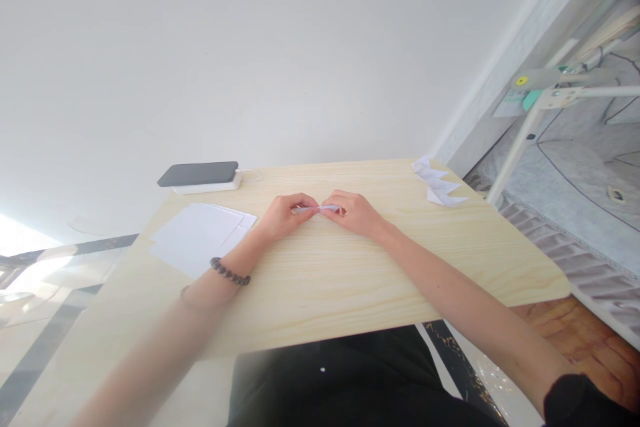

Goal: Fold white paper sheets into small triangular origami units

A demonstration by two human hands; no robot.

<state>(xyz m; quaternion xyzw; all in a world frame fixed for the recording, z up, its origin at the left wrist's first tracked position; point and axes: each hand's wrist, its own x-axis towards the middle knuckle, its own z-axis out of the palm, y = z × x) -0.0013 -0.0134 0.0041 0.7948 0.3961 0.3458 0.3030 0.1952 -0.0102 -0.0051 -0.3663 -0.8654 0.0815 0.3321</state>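
Observation:
Both hands meet over the middle of the wooden table. My left hand (291, 213) pinches one end of a small folded piece of white paper (330, 207). The other end sits between the thumb and fingers of my right hand (353, 211). Much of the paper is hidden behind my fingers, so its full shape does not show. A dark bead bracelet (230, 271) circles my left wrist. Loose sheets of white paper (200, 233) lie overlapping on the table, left of my left hand and partly behind that forearm.
Several folded white paper pieces (440, 185) sit at the table's (345, 293) far right corner. A dark phone (200, 173) rests on a white block (210, 188) with a cable (254, 174) at the back left. Behind the table rises a white wall (280, 53); a white metal frame (520, 140) stands right.

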